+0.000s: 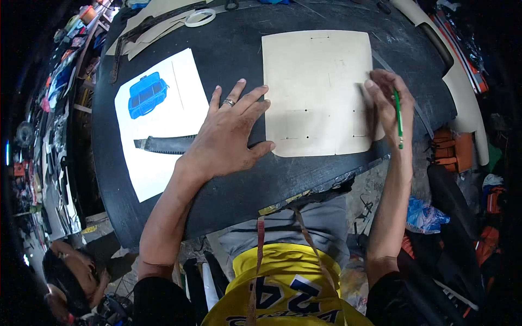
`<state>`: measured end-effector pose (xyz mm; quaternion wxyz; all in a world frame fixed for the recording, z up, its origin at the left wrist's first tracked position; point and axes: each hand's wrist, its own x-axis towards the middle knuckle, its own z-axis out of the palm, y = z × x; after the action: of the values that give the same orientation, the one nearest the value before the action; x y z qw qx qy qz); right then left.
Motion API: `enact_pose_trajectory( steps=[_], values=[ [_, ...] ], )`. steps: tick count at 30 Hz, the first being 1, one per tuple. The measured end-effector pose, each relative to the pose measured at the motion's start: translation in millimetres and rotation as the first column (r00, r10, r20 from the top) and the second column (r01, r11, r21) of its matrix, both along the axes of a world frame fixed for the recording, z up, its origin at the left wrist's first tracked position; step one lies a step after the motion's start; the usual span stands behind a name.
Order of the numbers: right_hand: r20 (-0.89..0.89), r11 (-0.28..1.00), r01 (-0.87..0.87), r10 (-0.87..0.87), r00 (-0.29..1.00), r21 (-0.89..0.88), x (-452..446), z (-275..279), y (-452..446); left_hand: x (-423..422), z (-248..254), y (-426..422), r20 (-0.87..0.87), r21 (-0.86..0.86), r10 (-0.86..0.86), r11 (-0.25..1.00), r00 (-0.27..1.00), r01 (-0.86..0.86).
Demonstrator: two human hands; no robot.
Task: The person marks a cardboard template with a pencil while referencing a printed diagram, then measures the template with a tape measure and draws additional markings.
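A tan card sheet (318, 81) with pencil lines and small dots lies on the dark table. At its left edge my left hand (231, 127) is spread flat with a ring on one finger; its fingertips touch the card's edge. My right hand (390, 103) is at the card's right edge, fingers curled round a green pencil (399, 119). Left of my left hand is a white paper (157, 108) with a picture of a blue bag (147, 95). On the paper rests a black-handled tool (163, 144), its right end hidden by my left hand.
The dark table (228, 201) has a tape roll (200, 18), a metal square (128, 38) and card pieces at the back left. A metal ruler (421, 117) lies partly behind my right hand. Another person (76, 271) is low at the left. An orange item (454, 149) is at the right.
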<state>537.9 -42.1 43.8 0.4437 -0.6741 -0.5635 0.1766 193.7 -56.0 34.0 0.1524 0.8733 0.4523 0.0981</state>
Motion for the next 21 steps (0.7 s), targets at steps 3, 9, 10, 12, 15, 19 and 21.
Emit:
enact_pose_trajectory(
  steps=[3, 9, 10, 12, 15, 19, 21],
  values=[
    [0.107, 1.0, -0.01, 0.01, 0.994, 0.003, -13, -9, 3, 3, 4, 0, -0.039, -0.035, 0.016, 0.999, 0.999, -0.018],
    [0.135, 0.995, 0.013, 0.001, 0.991, -0.104, -27, -13, -8, 1, 19, -2, -0.055, -0.048, 0.042, 0.998, 0.998, -0.044],
    [0.128, 0.995, 0.017, -0.004, 0.992, -0.102, -30, -13, -8, 1, 24, -2, -0.032, -0.069, 0.06, 0.996, 0.998, -0.062],
    [0.139, 0.99, -0.1, 0.113, 0.984, -0.096, -35, -15, -12, 3, 32, -1, -0.016, -0.089, 0.058, 0.994, 0.998, -0.059],
    [0.15, 0.994, -0.109, 0.111, 0.982, -0.024, -28, -4, -28, 11, 37, 3, 0.024, 0.003, 0.074, 0.997, 0.997, -0.074],
    [-0.041, 0.996, -0.025, 0.028, 0.999, 0.081, -17, 6, -75, 41, 31, 15, -0.088, 0.065, 0.015, 0.998, 0.996, -0.009],
    [-0.317, 0.987, -0.123, 0.085, 0.945, -0.103, -12, 13, -121, 64, 25, 29, -0.089, 0.068, 0.049, 0.997, 0.995, -0.043]
  ],
)
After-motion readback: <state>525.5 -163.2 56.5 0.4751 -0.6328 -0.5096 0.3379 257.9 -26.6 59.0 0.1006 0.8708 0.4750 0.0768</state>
